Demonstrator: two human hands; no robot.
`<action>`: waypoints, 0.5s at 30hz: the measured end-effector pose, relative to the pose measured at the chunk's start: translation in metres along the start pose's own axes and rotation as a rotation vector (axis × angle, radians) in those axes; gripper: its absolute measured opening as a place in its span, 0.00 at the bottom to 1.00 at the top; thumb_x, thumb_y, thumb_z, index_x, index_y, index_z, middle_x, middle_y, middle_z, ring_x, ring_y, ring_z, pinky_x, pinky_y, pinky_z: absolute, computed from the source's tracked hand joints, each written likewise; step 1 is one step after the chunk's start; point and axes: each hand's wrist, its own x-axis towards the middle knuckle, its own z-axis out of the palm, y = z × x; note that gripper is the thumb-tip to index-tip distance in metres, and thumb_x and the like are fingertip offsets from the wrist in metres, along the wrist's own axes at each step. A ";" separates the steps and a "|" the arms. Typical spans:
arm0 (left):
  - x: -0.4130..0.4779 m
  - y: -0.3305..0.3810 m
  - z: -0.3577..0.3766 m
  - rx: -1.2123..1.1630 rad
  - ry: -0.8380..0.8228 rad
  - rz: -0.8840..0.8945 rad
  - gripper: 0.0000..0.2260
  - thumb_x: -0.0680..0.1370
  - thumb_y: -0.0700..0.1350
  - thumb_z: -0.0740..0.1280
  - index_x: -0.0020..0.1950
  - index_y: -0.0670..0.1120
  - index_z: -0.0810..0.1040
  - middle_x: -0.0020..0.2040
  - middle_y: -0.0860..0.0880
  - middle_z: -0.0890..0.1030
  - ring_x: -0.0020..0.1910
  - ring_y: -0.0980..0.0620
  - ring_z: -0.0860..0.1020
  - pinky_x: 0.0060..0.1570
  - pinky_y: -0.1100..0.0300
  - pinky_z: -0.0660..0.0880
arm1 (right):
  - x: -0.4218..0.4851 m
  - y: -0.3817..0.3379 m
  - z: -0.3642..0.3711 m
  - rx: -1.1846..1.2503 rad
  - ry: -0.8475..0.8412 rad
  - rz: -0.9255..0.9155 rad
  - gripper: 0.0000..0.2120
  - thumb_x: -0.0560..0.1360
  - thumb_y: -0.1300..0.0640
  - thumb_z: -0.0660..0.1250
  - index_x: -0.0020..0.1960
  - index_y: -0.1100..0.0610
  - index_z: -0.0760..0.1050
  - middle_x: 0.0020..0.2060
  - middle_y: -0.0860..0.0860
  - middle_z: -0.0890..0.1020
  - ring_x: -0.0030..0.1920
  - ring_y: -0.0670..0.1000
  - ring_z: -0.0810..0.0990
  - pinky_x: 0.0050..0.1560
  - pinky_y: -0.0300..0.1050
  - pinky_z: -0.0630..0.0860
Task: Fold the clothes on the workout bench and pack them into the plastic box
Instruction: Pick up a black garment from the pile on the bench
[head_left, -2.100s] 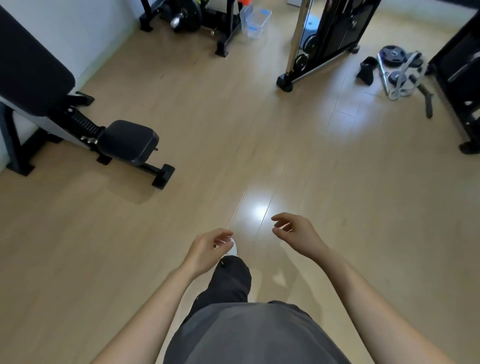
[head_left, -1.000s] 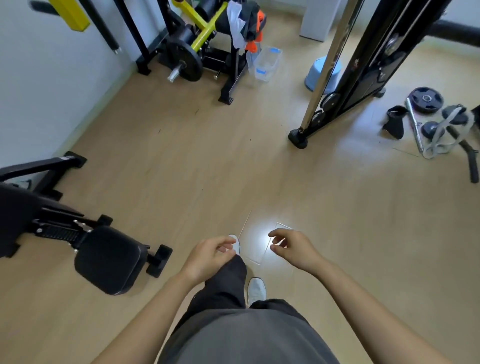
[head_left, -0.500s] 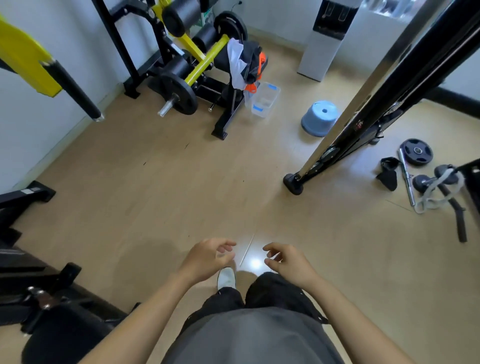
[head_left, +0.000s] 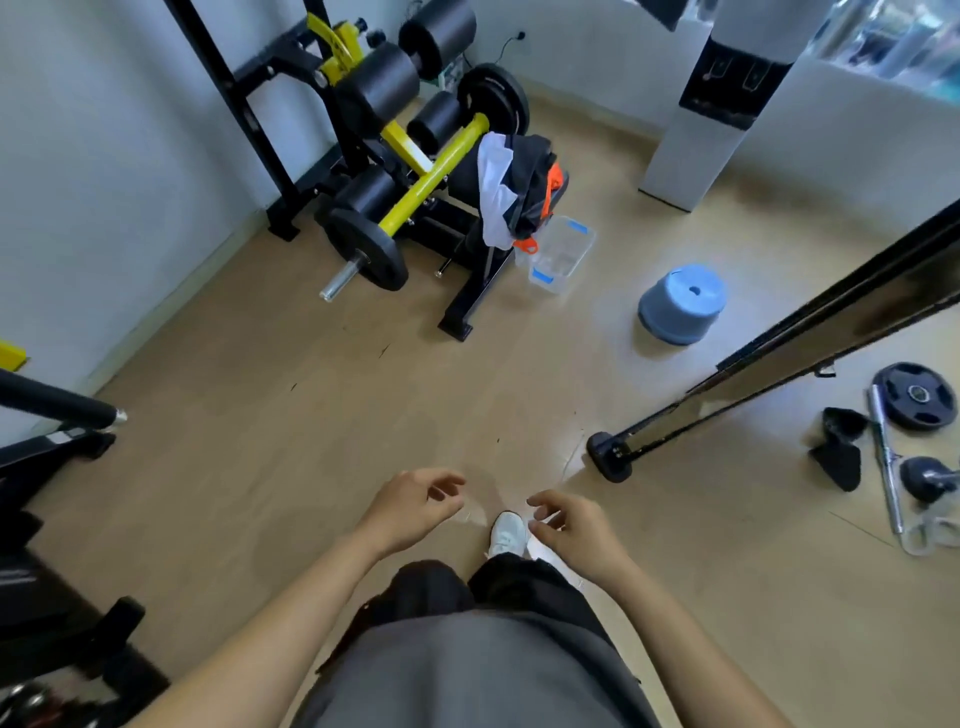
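Floor: pale wood, gym gear around the edges.
Left hand: loose, half curled, holding nothing.
Right hand: likewise (empty).
Clothes: heaped on the bench, far side.
Box: clear plastic, on the floor just beside the bench.

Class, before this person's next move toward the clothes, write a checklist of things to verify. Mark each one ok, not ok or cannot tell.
1. Left hand and right hand hold nothing: ok.
2. Clothes in sight, draped over the bench: ok.
3. Clothes within reach: not ok.
4. Floor path to them bare, blue stool stands aside: ok.
5. Plastic box without lid: cannot tell.
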 end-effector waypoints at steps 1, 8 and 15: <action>0.017 0.010 -0.007 -0.011 0.006 -0.003 0.13 0.77 0.51 0.71 0.61 0.55 0.82 0.52 0.58 0.84 0.50 0.62 0.81 0.58 0.58 0.77 | 0.017 -0.005 -0.018 -0.029 -0.010 -0.008 0.13 0.77 0.54 0.69 0.61 0.51 0.78 0.45 0.44 0.81 0.42 0.42 0.79 0.43 0.34 0.74; 0.131 0.059 -0.047 -0.132 0.051 -0.016 0.11 0.76 0.49 0.71 0.57 0.57 0.83 0.47 0.61 0.84 0.47 0.65 0.80 0.54 0.62 0.76 | 0.132 -0.032 -0.119 -0.152 -0.049 0.000 0.14 0.76 0.53 0.69 0.61 0.50 0.79 0.47 0.45 0.82 0.43 0.45 0.80 0.47 0.38 0.73; 0.268 0.087 -0.098 -0.159 0.023 -0.009 0.11 0.76 0.51 0.71 0.58 0.57 0.82 0.49 0.61 0.83 0.47 0.66 0.80 0.54 0.62 0.76 | 0.256 -0.069 -0.197 -0.181 -0.058 0.039 0.15 0.76 0.52 0.69 0.63 0.49 0.77 0.50 0.46 0.82 0.47 0.48 0.81 0.53 0.45 0.78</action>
